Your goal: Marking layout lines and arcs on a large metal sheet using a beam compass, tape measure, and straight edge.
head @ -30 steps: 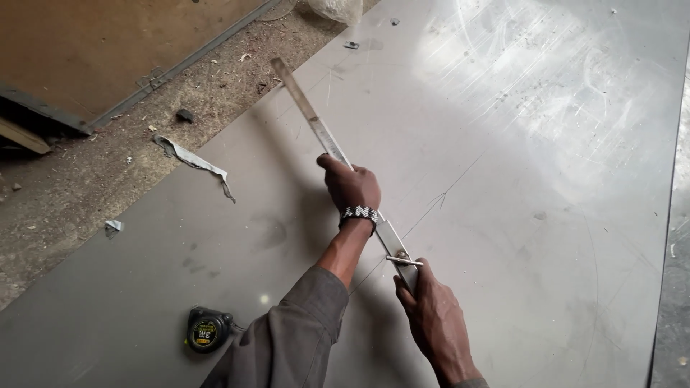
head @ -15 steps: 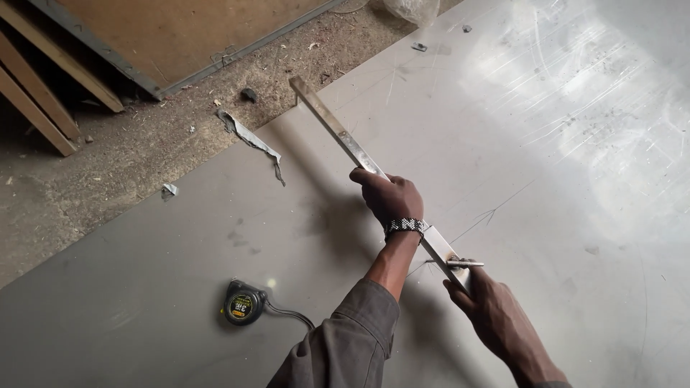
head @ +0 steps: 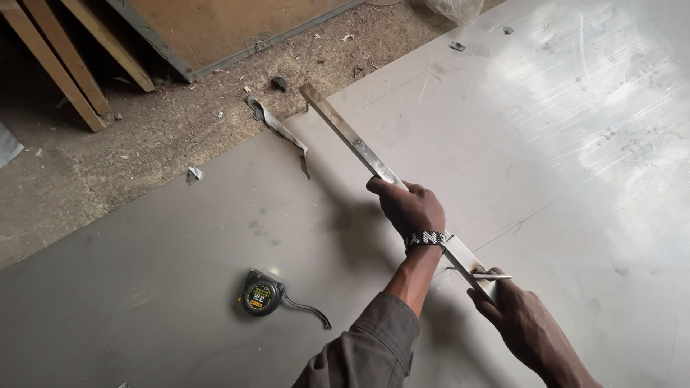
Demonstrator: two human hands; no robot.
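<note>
While my left hand (head: 408, 208) is wrapped tight around the long metal strip (head: 359, 149), my right hand (head: 528, 327) is closed on its near end. That hand also pinches a thin pointed tool (head: 492, 276) against the strip. It may be a scriber or a nail; it is too small for me to tell. The strip is slanted, with its far end near the edge of the big metal sheet (head: 575, 144).

To do this well, I should keep the strip steady with both hands. I should hold the thin tool flat on it so it does not slip.

A tape measure (head: 261, 294) lies on the sheet near my left sleeve, with its cord beside it. A torn metal scrap (head: 277, 129) lies at the sheet's edge. Past it is a dusty floor (head: 144, 165), some wooden boards (head: 65, 57) and a brown panel (head: 237, 21).
</note>
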